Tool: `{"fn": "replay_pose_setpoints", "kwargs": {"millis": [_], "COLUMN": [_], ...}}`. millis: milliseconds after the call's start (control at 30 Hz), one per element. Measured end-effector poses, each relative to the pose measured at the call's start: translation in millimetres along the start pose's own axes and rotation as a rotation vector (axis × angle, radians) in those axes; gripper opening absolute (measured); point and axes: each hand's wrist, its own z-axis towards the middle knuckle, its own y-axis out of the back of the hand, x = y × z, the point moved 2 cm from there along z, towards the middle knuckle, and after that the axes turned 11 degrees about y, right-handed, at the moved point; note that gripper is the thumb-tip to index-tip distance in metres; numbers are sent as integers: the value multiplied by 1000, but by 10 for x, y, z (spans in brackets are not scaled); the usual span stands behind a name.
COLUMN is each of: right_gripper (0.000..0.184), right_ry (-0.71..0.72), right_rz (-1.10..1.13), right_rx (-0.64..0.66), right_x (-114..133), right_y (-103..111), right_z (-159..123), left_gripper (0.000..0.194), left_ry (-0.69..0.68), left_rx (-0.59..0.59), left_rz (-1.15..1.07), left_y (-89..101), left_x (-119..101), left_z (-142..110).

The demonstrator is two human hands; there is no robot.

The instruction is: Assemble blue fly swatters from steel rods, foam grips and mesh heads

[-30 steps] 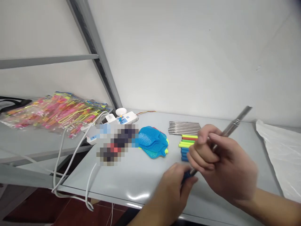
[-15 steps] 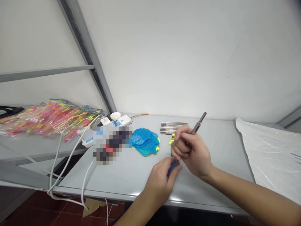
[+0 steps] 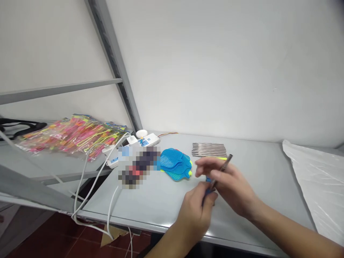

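Observation:
My left hand (image 3: 192, 215) is closed around a blue plastic handle (image 3: 207, 192) near the table's front edge. My right hand (image 3: 228, 182) grips a slim steel rod (image 3: 224, 166) whose upper end sticks out past my fingers. The rod's lower end reaches the blue handle, and fingers partly hide where they meet. Just beyond my hands lies a stack of steel rods (image 3: 209, 149). Coloured sticks (image 3: 208, 179) sit mostly hidden behind my right hand, with yellow and blue showing. Blue mesh fly swatter heads (image 3: 174, 164) lie in a pile to the left.
The grey table (image 3: 249, 204) has a white plastic sheet (image 3: 314, 182) at its right end. A power strip (image 3: 145, 140) and white cables (image 3: 92, 182) lie at the left, beside a pixelated patch (image 3: 138, 166). Pink-yellow packets (image 3: 72, 136) lie on a shelf.
The steel rod has tilted lower and its lower end now lies close against the blue handle. My right hand has moved down and right, and the whole view has shifted slightly.

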Motion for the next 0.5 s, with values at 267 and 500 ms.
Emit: {"fn": "replay_pose_setpoints", "kwargs": {"millis": [267,500], "right_gripper": [35,33], "right_ry": [11,5], "right_rz": [228,10], "right_rx": [-207,-105], "right_x": [164,-4], "right_y": [-108,-145], "right_z": [115,121], "left_gripper": [17,22], "left_ry": [-21,-7], "left_rx": [-9,121], "left_rz": [-43,-130], "left_y": [30,10], "left_x": [-34,-103], "left_z": [11,57]}}
